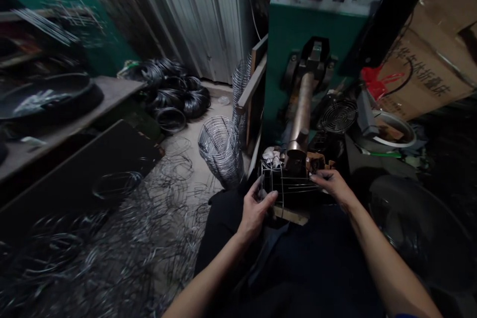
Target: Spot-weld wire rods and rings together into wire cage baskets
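Both hands hold a thin wire frame [286,186] in front of my lap, just below the end of a green machine's brass-coloured cylinder [302,109]. My left hand [257,208] grips the frame's left side, fingers curled round the wires. My right hand [331,184] pinches its right side. The frame rests near a wooden strip [290,216] at the machine's base.
A stack of finished round wire guards [221,151] stands on the floor to the left. Loose wire rings [149,218] litter the floor, black wire coils [175,94] lie beyond. A small fan [337,114], cardboard box [428,69] and dark bench [55,129] flank the green machine [316,25].
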### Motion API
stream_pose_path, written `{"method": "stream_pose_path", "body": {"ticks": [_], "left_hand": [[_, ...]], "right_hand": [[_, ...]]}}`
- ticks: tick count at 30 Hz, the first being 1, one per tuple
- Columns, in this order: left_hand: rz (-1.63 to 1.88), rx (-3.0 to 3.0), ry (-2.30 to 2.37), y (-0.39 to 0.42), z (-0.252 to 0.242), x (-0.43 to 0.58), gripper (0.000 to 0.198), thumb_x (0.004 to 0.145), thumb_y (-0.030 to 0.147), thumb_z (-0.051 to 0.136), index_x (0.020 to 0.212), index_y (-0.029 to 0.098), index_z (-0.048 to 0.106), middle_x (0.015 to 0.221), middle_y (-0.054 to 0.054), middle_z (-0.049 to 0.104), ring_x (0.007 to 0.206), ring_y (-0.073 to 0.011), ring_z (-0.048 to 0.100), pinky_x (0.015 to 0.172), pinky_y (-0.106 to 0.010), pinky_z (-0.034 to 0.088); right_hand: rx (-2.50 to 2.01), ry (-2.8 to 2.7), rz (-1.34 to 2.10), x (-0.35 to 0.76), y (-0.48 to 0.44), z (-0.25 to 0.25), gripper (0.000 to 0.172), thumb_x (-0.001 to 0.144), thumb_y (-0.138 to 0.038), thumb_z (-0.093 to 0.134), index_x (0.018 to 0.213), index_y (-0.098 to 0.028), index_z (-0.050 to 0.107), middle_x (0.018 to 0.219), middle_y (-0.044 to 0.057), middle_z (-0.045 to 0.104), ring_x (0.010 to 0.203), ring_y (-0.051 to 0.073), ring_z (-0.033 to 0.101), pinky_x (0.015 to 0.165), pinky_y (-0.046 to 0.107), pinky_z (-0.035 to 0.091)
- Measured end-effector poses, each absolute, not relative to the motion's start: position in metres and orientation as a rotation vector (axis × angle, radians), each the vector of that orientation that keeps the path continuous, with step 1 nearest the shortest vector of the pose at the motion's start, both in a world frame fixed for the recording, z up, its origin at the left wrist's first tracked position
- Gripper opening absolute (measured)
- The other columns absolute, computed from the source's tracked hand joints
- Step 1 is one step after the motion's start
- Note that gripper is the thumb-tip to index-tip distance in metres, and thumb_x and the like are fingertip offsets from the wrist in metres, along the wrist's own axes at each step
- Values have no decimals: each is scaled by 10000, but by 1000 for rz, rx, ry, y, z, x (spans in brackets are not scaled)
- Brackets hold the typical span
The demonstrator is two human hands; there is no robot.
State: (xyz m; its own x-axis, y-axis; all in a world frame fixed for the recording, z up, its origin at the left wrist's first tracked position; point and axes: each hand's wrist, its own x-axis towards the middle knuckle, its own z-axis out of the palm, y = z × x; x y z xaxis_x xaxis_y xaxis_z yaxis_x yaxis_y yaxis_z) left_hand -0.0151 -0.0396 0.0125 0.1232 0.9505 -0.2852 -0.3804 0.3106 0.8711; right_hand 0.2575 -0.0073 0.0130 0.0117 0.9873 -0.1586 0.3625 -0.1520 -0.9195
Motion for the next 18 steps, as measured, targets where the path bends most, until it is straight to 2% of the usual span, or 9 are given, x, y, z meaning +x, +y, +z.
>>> {"method": "stream_pose_path", "body": {"ticks": [8,18], "left_hand": [[1113,680,1011,-30,11,-5,976,665,425,859,1478,122,412,616,98,481,416,-54,438,381,-203,469],[1138,689,1028,-19,6,0,883,655,371,869,1436,180,505,618,84,512,450,-42,457,463,-177,439]], "right_hand": [[-1592,-1419,1126,264,6,18,637,713,-680,713,547,-217,307,587,-48,266,569,112,264,546,270,201],[-1558,-1364,1166,269,13,20,613,717,-641,739,547,-210,337,554,-54,314,532,100,279,525,266,201]]}}
